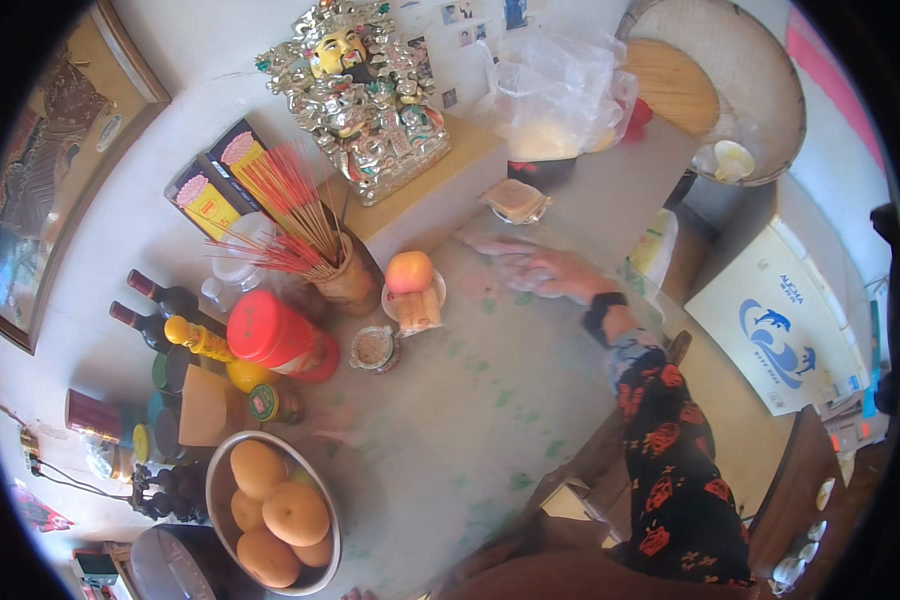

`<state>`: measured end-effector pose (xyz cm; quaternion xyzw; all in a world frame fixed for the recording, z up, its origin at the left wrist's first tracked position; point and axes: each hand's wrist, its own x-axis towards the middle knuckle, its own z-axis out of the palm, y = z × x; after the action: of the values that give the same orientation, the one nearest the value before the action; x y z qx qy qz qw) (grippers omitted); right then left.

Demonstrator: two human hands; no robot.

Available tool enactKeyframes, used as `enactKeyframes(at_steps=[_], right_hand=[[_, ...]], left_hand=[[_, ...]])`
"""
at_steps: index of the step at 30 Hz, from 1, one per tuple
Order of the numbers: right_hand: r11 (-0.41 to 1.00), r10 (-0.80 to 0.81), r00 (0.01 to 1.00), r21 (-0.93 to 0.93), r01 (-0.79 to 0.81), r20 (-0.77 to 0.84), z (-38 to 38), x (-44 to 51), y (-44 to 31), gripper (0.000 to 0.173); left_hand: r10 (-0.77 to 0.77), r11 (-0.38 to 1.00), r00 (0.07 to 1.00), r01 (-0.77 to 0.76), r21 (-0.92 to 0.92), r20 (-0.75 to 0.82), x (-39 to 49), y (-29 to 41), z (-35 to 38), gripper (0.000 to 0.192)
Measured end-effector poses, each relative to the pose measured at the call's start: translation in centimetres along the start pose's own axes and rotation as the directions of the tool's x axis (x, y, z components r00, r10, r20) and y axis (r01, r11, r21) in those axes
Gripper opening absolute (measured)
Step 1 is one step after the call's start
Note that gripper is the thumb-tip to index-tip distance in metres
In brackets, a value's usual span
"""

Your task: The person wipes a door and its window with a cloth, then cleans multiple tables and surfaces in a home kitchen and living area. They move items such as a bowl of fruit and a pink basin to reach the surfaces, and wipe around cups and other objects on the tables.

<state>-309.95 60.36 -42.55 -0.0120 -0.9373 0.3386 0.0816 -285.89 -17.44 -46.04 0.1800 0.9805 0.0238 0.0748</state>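
Note:
My right hand (pixel 544 271) reaches across the table with its palm down, low over the patterned table cover (pixel 435 420). It is blurred, and a pale patch about the fingers may be a thin cloth; I cannot tell. Just beyond the fingers sits a wrapped square food packet (pixel 515 199). To their left, a peach-coloured fruit (pixel 409 271) and a wrapped pack of biscuits (pixel 419 309) rest on a small white dish (pixel 391 304). Only some fingertips of my left hand (pixel 358 595) show at the bottom edge, near a metal bowl (pixel 335 517) of large round tan fruit (pixel 296 513).
Along the wall stand a silvery statue (pixel 367 112) on a ledge, a pot of incense sticks (pixel 350 281), a small incense burner (pixel 373 349), a red canister (pixel 281 337), and dark bottles (pixel 141 324). Plastic bags (pixel 562 97) lie at the back; a white AUCMA appliance (pixel 780 315) stands right.

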Motion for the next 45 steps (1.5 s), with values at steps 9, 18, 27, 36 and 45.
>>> enactKeyframes(at_steps=[9, 18, 27, 36, 45], right_hand=[[0.905, 0.403, 0.888, -0.052, -0.423, -0.22, -8.1, -17.2, 5.2, 0.043], [0.965, 0.148, 0.977, -0.239, -0.108, 0.156, -4.8, -20.3, -4.1, 0.034], [0.989, -0.146, 0.955, 0.052, 0.137, 0.257, 1.3, -20.0, -10.6, 0.03], [0.833, -0.118, 0.874, -0.432, 0.345, 0.471, 8.4, -18.6, -14.9, 0.041], [0.625, -0.649, 0.456, 0.085, 0.776, 0.609, 29.5, -20.4, -44.3, 0.047]], left_hand=[[0.028, 0.998, 0.998, -0.026, 0.05, -0.049, 0.3, 0.5, -1.1, 0.073], [0.065, 0.997, 0.979, -0.071, -0.024, -0.191, 0.2, -1.9, 2.2, 0.084], [0.023, 0.995, 0.978, -0.002, 0.1, -0.207, 1.2, 0.4, 1.4, 0.067], [-0.011, 0.934, 0.996, -0.02, -0.356, -0.084, 0.3, 2.8, -5.4, 0.057], [-0.335, 0.498, 0.937, 0.261, -0.827, 0.094, -17.8, 0.1, 1.4, 0.036]])
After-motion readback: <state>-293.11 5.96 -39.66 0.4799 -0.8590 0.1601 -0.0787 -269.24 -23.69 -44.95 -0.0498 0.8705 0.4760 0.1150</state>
